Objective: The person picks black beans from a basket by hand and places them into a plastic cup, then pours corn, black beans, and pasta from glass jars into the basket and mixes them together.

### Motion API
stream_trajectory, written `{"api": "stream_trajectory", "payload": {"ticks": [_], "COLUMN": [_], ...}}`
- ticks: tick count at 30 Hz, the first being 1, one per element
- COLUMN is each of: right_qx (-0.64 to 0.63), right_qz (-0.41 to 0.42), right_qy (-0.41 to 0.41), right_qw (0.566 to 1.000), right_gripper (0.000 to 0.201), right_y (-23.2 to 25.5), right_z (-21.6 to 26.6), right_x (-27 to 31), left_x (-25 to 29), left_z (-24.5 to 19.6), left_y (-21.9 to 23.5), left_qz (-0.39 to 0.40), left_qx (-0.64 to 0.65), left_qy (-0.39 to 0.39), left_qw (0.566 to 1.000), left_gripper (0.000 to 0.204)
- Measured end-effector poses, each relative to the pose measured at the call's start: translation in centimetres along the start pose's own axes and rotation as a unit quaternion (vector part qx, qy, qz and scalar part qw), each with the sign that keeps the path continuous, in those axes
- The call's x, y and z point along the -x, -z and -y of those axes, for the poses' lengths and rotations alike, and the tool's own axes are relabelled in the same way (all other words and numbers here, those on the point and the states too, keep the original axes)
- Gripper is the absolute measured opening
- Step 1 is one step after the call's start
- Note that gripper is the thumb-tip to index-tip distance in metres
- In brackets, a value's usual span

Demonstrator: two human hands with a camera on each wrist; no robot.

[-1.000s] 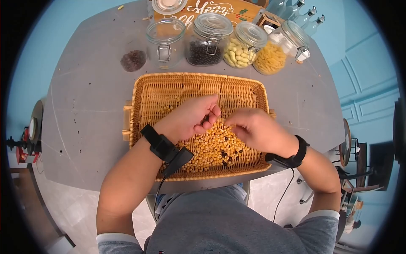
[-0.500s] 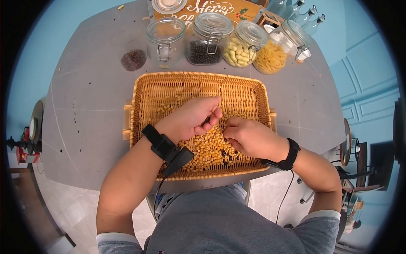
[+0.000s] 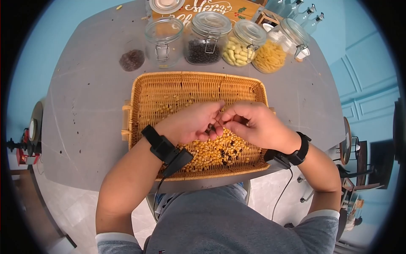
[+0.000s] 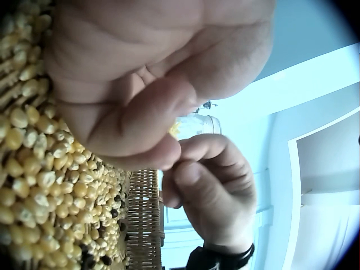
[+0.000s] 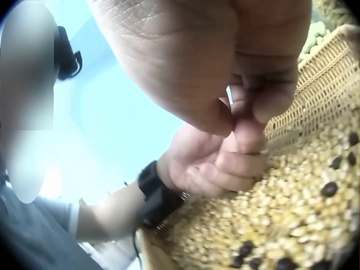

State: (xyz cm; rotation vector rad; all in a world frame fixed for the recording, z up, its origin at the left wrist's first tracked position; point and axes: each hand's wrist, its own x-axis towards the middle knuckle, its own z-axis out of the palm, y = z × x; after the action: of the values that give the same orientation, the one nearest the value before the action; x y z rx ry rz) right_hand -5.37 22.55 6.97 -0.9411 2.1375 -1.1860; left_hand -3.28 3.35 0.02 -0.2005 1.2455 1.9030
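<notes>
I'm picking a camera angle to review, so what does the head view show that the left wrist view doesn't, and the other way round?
Only the head view: the jar of black beans, the wooden sign and the black band on the left wrist.
Only the left wrist view: a white-edged grey panel at the right.
Both: the left hand and right hand close together, corn kernels, dark pieces and the woven basket.

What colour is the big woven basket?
The rectangular woven basket is golden tan, clearest in the head view.
</notes>
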Motion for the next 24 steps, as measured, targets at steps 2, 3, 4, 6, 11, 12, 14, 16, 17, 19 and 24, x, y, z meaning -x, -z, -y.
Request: {"api": "stream_trajectory", "payload": {"ticks": [2, 3, 4, 6, 11, 12, 14, 16, 17, 19, 24], "right_qx": [-0.032, 0.071, 0.172, 0.19, 0.281, 0.281, 0.299, 0.289, 0.278, 0.234, 0.042], "right_qz": [-0.017, 0.033, 0.084, 0.13, 0.167, 0.166, 0.174, 0.169, 0.165, 0.128, 0.035], "right_qy": [-0.024, 0.042, 0.109, 0.105, 0.093, 0.094, 0.109, 0.107, 0.106, 0.119, 0.055], "right_qw": [0.999, 0.996, 0.975, 0.967, 0.94, 0.94, 0.932, 0.936, 0.94, 0.956, 0.997], "right_gripper": [0.016, 0.016, 0.016, 0.012, 0.01, 0.01, 0.009, 0.01, 0.012, 0.011, 0.013], "right_y": [-0.2, -0.1, -0.1, -1.3, -2.8, -2.8, -2.8, -2.6, -2.5, -1.8, -0.7], "right_z": [0.2, -0.7, -1.3, -1.5, -1.9, -2.1, -2.3, -2.7, -2.8, -2.8, -0.5], "right_x": [0.4, 0.7, 0.9, 1.9, 2.3, 2.3, 2.2, 2.2, 2.2, 1.7, 0.7], "left_x": [-0.3, -0.3, -0.3, 0.1, 0.1, 0.1, 0.1, 0.0, -0.2, -0.3, -0.6], "left_z": [0.2, 0.3, 0.4, 0.1, 0.0, 0.0, 0.0, 0.0, 0.1, 0.3, 0.6], "left_y": [0.4, 0.6, 0.9, 0.9, 0.8, 0.8, 0.8, 0.8, 0.9, 1.1, 0.2], "left_qz": [0.003, 0.003, 0.001, 0.008, 0.008, 0.007, 0.008, 0.008, 0.016, 0.023, 0.012], "left_qx": [-0.003, -0.005, -0.002, 0.01, 0.003, 0.003, 0.002, 0.001, -0.001, -0.002, -0.032], "left_qy": [0.004, 0.008, 0.007, 0.0, 0.008, 0.008, 0.01, 0.011, 0.01, 0.009, 0.015], "left_qw": [1.0, 1.0, 1.0, 1.0, 1.0, 1.0, 1.0, 1.0, 1.0, 1.0, 0.999], "left_gripper": [0.046, 0.046, 0.046, 0.045, 0.044, 0.044, 0.044, 0.044, 0.045, 0.046, 0.052]}}
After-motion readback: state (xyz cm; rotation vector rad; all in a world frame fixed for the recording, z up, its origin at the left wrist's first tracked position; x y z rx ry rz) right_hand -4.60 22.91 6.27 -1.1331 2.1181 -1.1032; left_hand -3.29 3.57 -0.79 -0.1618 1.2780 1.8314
